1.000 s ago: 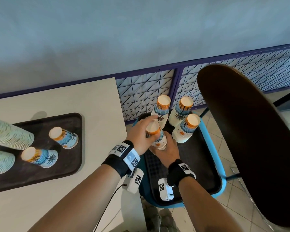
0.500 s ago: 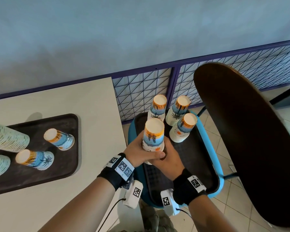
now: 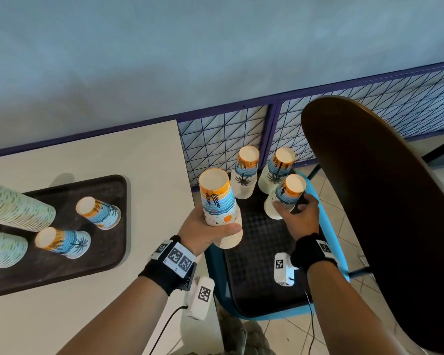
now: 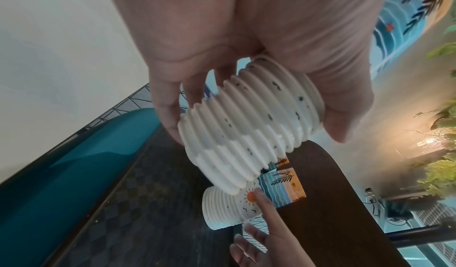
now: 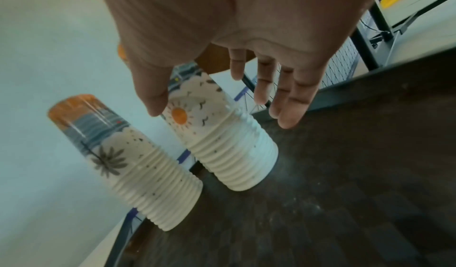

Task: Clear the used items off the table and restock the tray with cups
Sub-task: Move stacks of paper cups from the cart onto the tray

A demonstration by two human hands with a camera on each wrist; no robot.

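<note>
Pale blue-grey wall backs the scene, with a purple wire-mesh fence along its foot. Next in size, a dark round tabletop fills the right, and a cream table on the left bears a dark tray with two inverted printed cup stacks and two green-patterned stacks lying across its left edge. A blue chair between them carries a second dark tray holding three inverted stacks, bases up, long axes near vertical. The left hand grips a held cup stack, fingers and thumb curled round its lower part, base up, axis leaning slightly left, above the gap between table and chair. The right hand reaches round the nearest stack on the chair tray. The left wrist view shows the held stack's ribbed rims, hidden from the head view. The right wrist view shows straight, spread fingers, thumb at the sun print, a gap on the finger side.
</note>
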